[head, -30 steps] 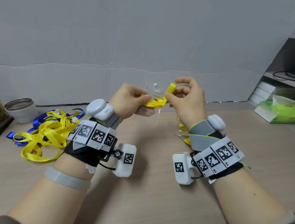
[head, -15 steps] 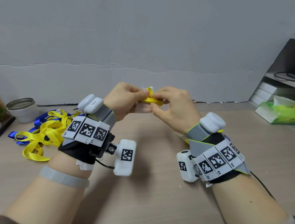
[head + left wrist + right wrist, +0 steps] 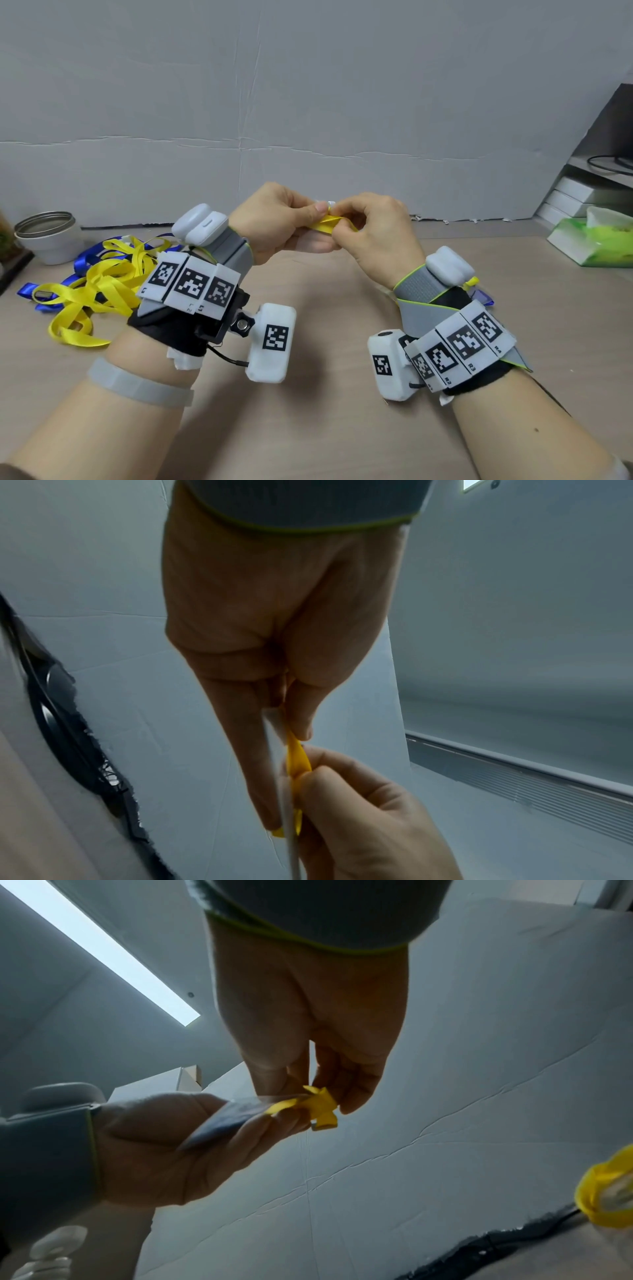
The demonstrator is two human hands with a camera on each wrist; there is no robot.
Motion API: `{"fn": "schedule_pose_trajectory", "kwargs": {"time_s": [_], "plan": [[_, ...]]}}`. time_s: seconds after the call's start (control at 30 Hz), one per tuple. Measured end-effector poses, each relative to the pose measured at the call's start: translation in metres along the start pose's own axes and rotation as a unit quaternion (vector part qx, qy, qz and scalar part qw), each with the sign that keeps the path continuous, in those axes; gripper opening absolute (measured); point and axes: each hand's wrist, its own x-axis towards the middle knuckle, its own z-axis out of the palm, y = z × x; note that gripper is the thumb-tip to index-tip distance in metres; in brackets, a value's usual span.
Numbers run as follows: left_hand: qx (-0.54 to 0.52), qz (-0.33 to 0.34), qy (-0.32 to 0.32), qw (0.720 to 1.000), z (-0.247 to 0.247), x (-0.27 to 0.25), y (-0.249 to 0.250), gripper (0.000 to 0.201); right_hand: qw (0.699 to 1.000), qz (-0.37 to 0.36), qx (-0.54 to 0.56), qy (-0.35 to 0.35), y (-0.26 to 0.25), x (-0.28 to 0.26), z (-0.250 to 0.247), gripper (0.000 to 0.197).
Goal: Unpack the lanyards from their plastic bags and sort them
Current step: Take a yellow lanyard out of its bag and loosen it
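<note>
Both hands are raised above the table's middle, pressed close together. My left hand [image 3: 291,219] pinches a clear plastic bag [image 3: 226,1118] with a folded yellow lanyard [image 3: 330,221] poking out of it. My right hand [image 3: 370,226] pinches the yellow lanyard [image 3: 318,1107] at its exposed end, thumb and fingertips curled on it. In the left wrist view the yellow lanyard [image 3: 297,756] shows between both hands' fingers, beside the thin bag edge [image 3: 286,804]. Most of the bag is hidden behind the fingers.
A heap of loose yellow and blue lanyards [image 3: 99,284] lies at the left of the table [image 3: 325,394]. A metal-rimmed white cup [image 3: 48,236] stands behind it. A green tissue pack [image 3: 599,240] and white boxes sit at the right. More bagged lanyards [image 3: 479,291] lie behind my right wrist.
My hands have come together: the right hand, which held the lanyard end up and apart, now pinches it right against the left hand's fingers. The hanging bag is no longer visible below.
</note>
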Motion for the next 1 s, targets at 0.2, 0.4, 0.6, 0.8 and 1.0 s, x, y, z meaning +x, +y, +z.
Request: {"fn": "schedule_pose_trajectory", "kwargs": {"time_s": [0.2, 0.4, 0.6, 0.8, 1.0], "plan": [[0.009, 0.004, -0.003, 1.0, 0.009, 0.0, -0.003, 0.024, 0.997, 0.064, 0.003, -0.039, 0.001, 0.003, -0.003, 0.024], [0.031, 0.003, -0.001, 1.0, 0.014, 0.001, -0.007, 0.027, 0.986, 0.115, -0.021, -0.123, -0.005, 0.0, -0.006, 0.045], [0.04, 0.02, 0.039, 0.998, 0.012, 0.006, -0.009, 0.023, 0.985, 0.092, -0.051, -0.139, -0.006, -0.001, -0.004, 0.031], [-0.007, 0.04, 0.061, 0.997, 0.005, 0.007, -0.007, 0.023, 0.995, 0.078, 0.046, -0.044, -0.001, 0.001, -0.007, 0.014], [-0.073, 0.052, 0.081, 0.993, 0.001, 0.008, -0.006, 0.026, 0.996, 0.075, 0.023, 0.043, 0.008, 0.004, -0.003, 0.022]]}}
